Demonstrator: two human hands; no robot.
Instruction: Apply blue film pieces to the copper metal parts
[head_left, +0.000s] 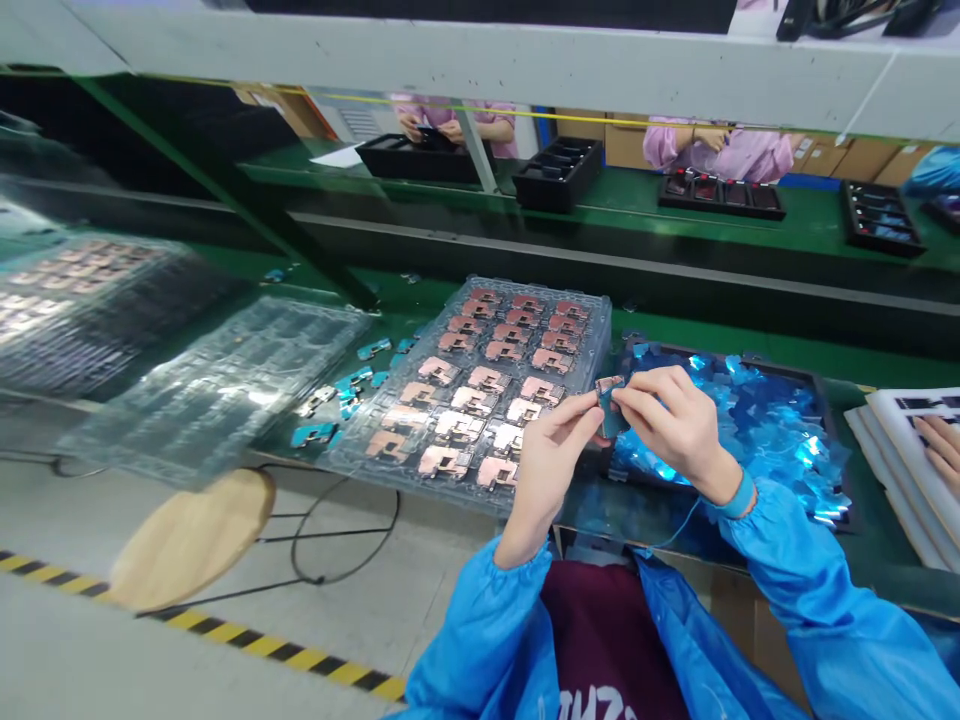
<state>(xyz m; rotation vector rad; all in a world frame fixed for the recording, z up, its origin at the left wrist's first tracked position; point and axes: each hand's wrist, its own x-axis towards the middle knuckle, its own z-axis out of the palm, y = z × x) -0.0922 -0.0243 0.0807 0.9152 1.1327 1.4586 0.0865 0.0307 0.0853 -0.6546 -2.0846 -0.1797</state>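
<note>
Above the right edge of a clear plastic tray (pixel 360 440), my two hands meet at a small circuit board (pixel 606 384) with a coppery face. My left hand (pixel 549 455) pinches its left side between thumb and fingers. A piece of blue film (pixel 615 418) hangs at the board, and the fingertips of my right hand (pixel 675 420) are closed on it; the exact contact is partly hidden. Rows of similar coppery boards (pixel 459 426) lie in the tray's pockets. Right of my hands, a dark tray (pixel 821 400) holds a heap of loose blue film pieces (pixel 739 415).
Loose blue-covered boards (pixel 313 433) lie left of the tray, beside a clear tray (pixel 217 380) and a tray stack (pixel 82 310). White foam sheets (pixel 889 470) and another person's hand (pixel 941 445) are at right. Beyond, co-workers handle black trays (pixel 559 175). A stool (pixel 195 535) stands below.
</note>
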